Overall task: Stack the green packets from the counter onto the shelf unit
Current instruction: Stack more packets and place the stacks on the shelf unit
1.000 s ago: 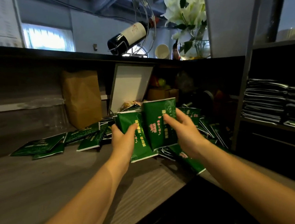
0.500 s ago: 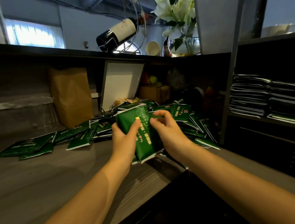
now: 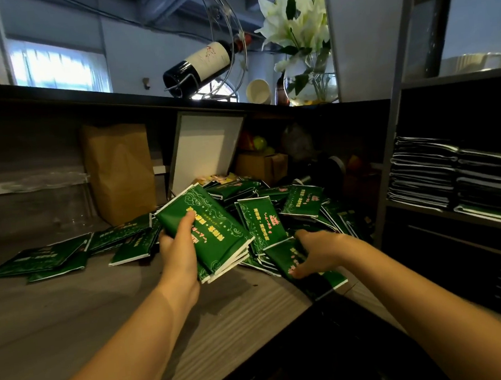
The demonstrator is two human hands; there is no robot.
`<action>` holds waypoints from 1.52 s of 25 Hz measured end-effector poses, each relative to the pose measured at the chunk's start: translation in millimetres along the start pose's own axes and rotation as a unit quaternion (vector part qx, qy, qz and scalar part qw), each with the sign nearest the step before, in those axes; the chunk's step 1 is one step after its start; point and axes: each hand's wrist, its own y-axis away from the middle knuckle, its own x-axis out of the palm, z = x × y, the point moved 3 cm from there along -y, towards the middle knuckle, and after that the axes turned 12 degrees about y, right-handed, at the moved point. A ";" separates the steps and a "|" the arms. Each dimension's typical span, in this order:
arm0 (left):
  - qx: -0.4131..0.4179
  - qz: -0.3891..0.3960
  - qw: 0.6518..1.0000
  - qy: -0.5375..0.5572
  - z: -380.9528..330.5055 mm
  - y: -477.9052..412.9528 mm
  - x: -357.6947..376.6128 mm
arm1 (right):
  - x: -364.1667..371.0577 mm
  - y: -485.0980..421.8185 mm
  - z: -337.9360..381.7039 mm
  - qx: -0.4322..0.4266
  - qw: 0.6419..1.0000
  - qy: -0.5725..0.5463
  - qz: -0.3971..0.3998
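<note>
Evidently the packets (image 3: 303, 200) heaped at the counter's (image 3: 73, 320) right end, beside the shelf (image 3: 391, 147), are light, thin and a little floppy. Their wrappers look glossy, so I judge they will slide over one another. The left hand (image 3: 178, 256) clamps a bundle (image 3: 216, 232) of several, thumb on the top face, tilted above the counter's middle; the lower ones fan out at its near end. The right hand (image 3: 317, 255) curls round one packet (image 3: 282, 255) at the heap's front edge. They are best pinched face to face across the short width, near the middle. The edges should be squared before they are laid on the stacks (image 3: 454, 178), or the bundle may splay.
</note>
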 end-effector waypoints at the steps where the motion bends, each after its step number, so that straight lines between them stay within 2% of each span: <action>1: -0.004 0.005 1.000 0.005 0.2 1.4 0.8 | -1.5 -1.2 -3.6 0.009 0.999 -0.034 -0.017; 4: -0.009 0.030 1.000 0.000 2.0 4.4 4.6 | -16.3 -1.3 -12.0 0.021 0.989 -0.100 -0.107; 6: -0.010 0.046 0.999 -0.019 3.3 4.6 5.3 | -28.6 3.5 -13.7 0.005 0.964 -0.205 -0.169; 7: -0.012 0.048 0.998 -0.026 4.1 5.1 5.5 | -35.0 8.1 -13.1 -0.019 0.930 -0.308 -0.199; 8: -0.014 0.047 0.998 -0.032 4.9 6.0 5.7 | -41.2 13.6 -12.1 -0.047 0.875 -0.429 -0.220; 10: -0.019 0.046 0.998 -0.045 6.6 10.7 8.3 | -49.0 24.8 -0.1 -0.116 0.735 -0.637 -0.200; 11: -0.025 0.044 0.997 -0.054 8.3 13.3 9.9 | -48.2 27.1 7.6 -0.144 0.691 -0.684 -0.183; 12: -0.035 0.041 0.997 -0.061 10.9 15.3 11.2 | -44.2 26.9 15.9 -0.152 0.685 -0.691 -0.175; 15: -0.089 0.055 0.994 -0.034 18.0 19.9 15.3 | -22.1 21.4 46.4 -0.144 0.735 -0.635 -0.187; 17: -0.110 0.083 0.990 -0.020 20.4 23.5 17.6 | -9.7 18.5 59.4 -0.136 0.762 -0.583 -0.245; 19: -0.096 0.100 0.990 -0.037 20.2 25.2 17.5 | -5.2 18.7 66.6 -0.144 0.796 -0.514 -0.286; 21: -0.085 0.107 0.990 -0.044 18.5 24.4 15.6 | -3.9 17.1 70.7 -0.182 0.828 -0.462 -0.260; 23: -0.086 0.098 0.991 -0.031 13.9 21.1 12.5 | -4.9 12.2 64.5 -0.194 0.841 -0.456 -0.215; 26: -0.060 0.047 0.997 0.004 2.4 9.7 4.3 | -8.0 -4.7 33.2 -0.102 0.840 -0.477 -0.237; 28: -0.017 0.008 1.000 0.024 -5.8 3.1 -2.0 | -3.9 -17.9 15.3 -0.030 0.858 -0.452 -0.240; 30: 0.022 -0.021 0.999 0.038 -11.8 -1.9 -8.1 | 1.2 -27.0 13.7 -0.003 0.899 -0.364 -0.245; 32: 0.037 -0.037 0.997 0.050 -14.1 -7.1 -11.8 | 0.3 -34.1 24.8 0.013 0.943 -0.171 -0.284; 34: 0.045 -0.051 0.996 0.054 -14.9 -10.9 -14.1 | -2.2 -40.2 42.3 0.028 0.951 -0.033 -0.307; 36: 0.044 -0.053 0.996 0.056 -13.3 -13.1 -14.9 | -1.1 -50.1 54.3 0.052 0.956 0.016 -0.288; 38: 0.032 -0.044 0.997 0.050 -10.1 -13.6 -14.4 | 3.1 -57.5 56.8 0.055 0.961 0.012 -0.270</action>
